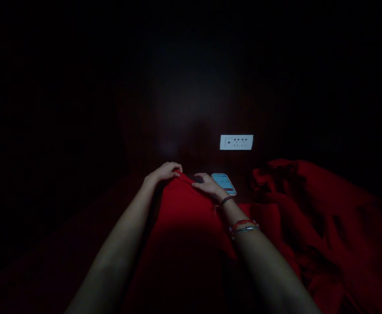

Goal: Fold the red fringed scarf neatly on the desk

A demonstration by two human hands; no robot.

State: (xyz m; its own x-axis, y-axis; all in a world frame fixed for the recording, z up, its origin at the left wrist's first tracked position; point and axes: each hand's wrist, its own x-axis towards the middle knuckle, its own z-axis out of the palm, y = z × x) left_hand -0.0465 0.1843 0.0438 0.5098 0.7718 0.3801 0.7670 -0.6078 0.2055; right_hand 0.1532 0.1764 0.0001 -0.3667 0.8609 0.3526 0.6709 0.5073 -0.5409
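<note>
A red cloth stretches from between my forearms up to both hands, its far edge folded over in a narrow strip. At the upper left corner of that edge, my left hand pinches the fabric between thumb and fingers. My right hand grips the same edge a little to the right, thumb on the cloth and fingers curled behind it. Several bracelets circle my right wrist and forearm. Just beyond the right hand lies a phone with its screen lit.
Heaped red fabric covers the right side. A white socket plate is set in the dark wall behind the phone. Deep shadow hides most of the left side and the background.
</note>
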